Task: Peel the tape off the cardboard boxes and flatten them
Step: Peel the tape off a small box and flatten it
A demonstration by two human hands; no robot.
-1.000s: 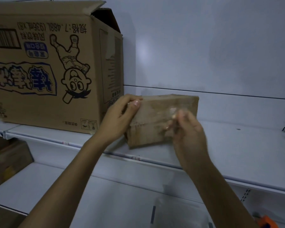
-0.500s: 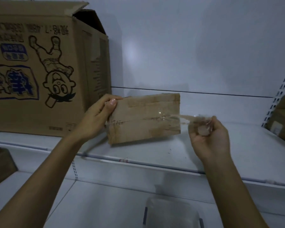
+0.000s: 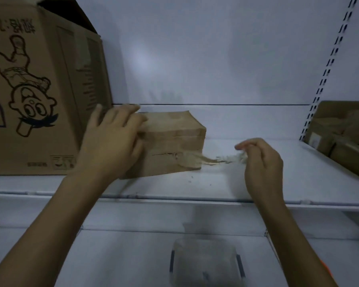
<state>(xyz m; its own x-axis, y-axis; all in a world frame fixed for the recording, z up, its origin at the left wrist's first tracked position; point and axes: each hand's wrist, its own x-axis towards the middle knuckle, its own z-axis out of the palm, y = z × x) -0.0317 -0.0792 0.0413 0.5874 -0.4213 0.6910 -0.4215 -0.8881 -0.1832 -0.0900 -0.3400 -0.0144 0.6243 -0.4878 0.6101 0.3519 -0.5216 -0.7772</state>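
Tape (image 3: 205, 160), clear and taut, half off small scuffed box (image 3: 172, 131)

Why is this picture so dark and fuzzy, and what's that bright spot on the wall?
Head view: the light is dim and bluish, and a soft glare patch sits on the back wall. The left hand on the small box is smeared by motion blur. The tape that the right hand pinches looks fuzzy. The wide lens makes the slotted upright lean.
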